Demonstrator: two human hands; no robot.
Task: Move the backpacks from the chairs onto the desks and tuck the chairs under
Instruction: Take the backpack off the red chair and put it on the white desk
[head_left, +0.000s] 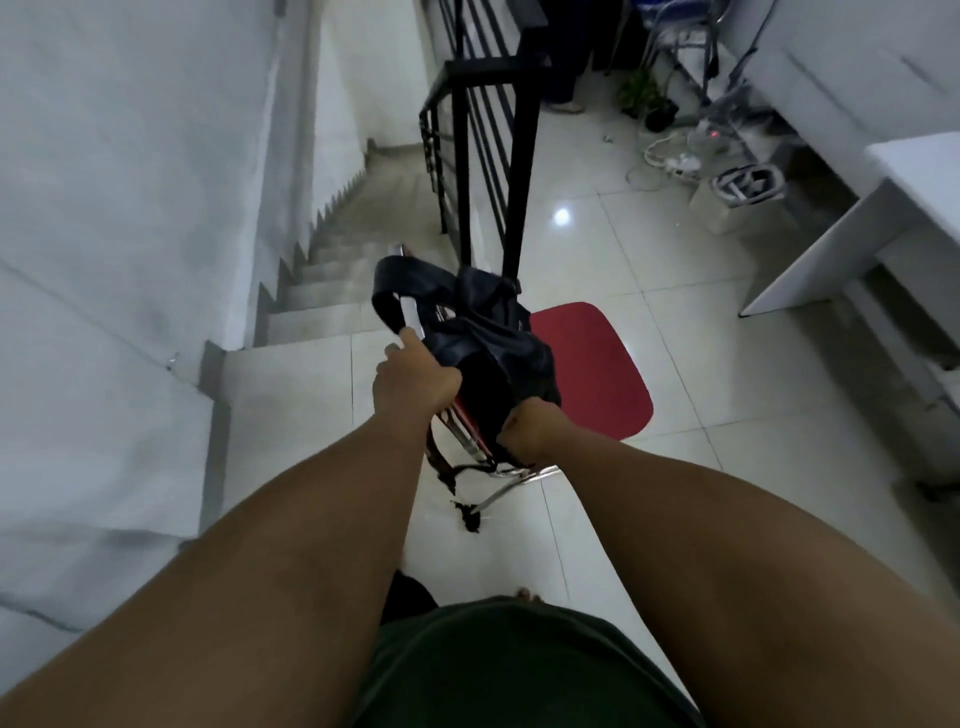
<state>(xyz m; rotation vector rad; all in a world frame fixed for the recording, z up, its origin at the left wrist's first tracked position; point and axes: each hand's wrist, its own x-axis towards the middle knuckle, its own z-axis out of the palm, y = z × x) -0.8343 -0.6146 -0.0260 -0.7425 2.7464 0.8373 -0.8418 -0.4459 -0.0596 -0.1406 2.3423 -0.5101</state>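
Note:
A black backpack hangs over the back of a red-seated chair with a chrome frame, in the middle of the view. My left hand grips the backpack's upper left side by the chair's backrest bar, the index finger stretched along the bar. My right hand is closed on the lower part of the backpack, its fingers hidden in the fabric. One strap loops over the backrest top at the far left. Loose straps dangle below toward the floor. A white desk stands to the right.
A staircase drops away just left of the chair, edged by a black metal railing. A white wall runs along the left. Cables, a power strip, a small plant and a helmet-like object lie on the tiled floor beyond.

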